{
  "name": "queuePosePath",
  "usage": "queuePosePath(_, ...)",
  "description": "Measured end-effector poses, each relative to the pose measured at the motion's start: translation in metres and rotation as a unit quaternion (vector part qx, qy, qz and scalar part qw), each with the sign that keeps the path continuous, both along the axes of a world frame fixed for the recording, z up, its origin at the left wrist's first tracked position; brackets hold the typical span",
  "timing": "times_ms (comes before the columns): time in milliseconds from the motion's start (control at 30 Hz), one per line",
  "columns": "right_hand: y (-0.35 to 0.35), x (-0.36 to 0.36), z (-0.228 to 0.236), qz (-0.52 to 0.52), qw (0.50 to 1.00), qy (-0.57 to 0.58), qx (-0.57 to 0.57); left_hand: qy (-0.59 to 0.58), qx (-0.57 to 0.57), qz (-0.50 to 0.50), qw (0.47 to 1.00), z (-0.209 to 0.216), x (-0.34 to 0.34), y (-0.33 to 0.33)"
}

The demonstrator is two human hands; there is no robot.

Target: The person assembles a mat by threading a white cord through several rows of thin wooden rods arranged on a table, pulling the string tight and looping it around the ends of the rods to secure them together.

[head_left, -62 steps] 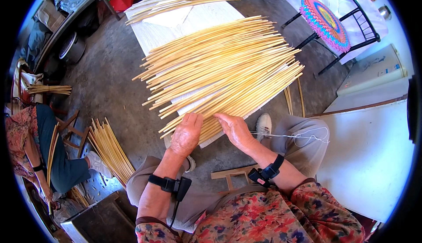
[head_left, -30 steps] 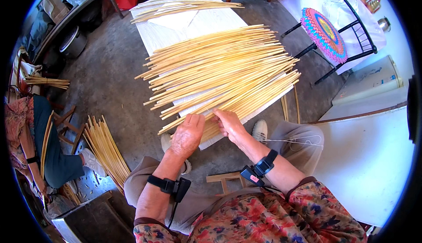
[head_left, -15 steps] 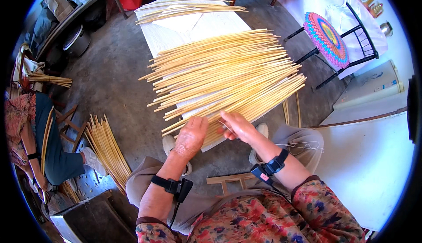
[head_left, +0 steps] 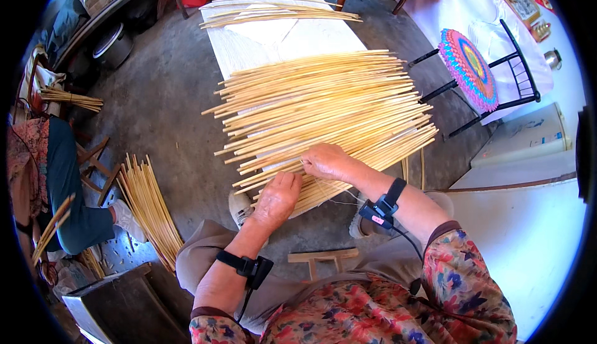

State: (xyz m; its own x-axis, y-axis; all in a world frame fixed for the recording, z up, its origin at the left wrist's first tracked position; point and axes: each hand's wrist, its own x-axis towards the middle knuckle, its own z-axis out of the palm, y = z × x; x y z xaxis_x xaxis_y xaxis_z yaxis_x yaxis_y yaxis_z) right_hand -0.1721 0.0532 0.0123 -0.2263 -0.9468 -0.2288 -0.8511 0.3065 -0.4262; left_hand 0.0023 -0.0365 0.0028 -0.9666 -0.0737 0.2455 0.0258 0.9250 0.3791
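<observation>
Many thin, peeled, pale yellow sticks (head_left: 323, 104) lie side by side in a wide layer before me. My left hand (head_left: 278, 199) is closed at the near edge of the layer, its fingers pressed together over the stick ends. Just to its right and a little farther off, my right hand (head_left: 326, 162) is closed above the sticks with its knuckles up. A thin white thread (head_left: 341, 202) trails from beneath it toward my right knee. The right fingertips are mostly hidden, but they seem to pinch this thread.
A white board (head_left: 317, 38) lies under the sticks, with several loose sticks (head_left: 280, 14) at its far end. A stick bundle (head_left: 148, 210) stands at left, near a seated co-worker's leg (head_left: 81, 191). A black chair (head_left: 479, 73) stands at right, and a low wooden stool (head_left: 323, 255) between my feet.
My right hand has turned knuckles up, closed and moved left, close to my left hand. At the left, the co-worker's held sticks have shifted lower. The whole view has moved slightly.
</observation>
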Motion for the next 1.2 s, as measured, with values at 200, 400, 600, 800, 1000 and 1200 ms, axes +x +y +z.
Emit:
queuePosePath(200,-0.001,0.013,-0.008,-0.12,0.983,-0.037,-0.133,-0.011,-0.013,-0.014,1.0,0.004,-0.003,-0.011)
queuePosePath(400,-0.011,0.016,-0.014,-0.216,0.951,-0.048,-0.215,-0.003,0.01,-0.034,0.999,0.005,-0.003,-0.01)
queuePosePath(600,-0.03,-0.008,0.009,-0.404,0.726,-0.508,-0.226,-0.019,0.025,-0.017,0.999,0.0,-0.002,-0.01)
queuePosePath(800,-0.032,-0.05,0.034,-0.311,0.829,-0.452,-0.107,-0.019,0.038,0.0,0.999,0.0,0.0,-0.012)
queuePosePath(1000,-0.011,-0.215,0.192,-0.275,0.793,-0.209,-0.501,-0.024,0.037,0.003,0.999,0.004,-0.004,-0.008)
queuePosePath(1200,0.003,-0.045,0.067,0.02,0.998,-0.044,-0.027,-0.008,0.023,0.024,0.999,-0.002,-0.001,-0.008)
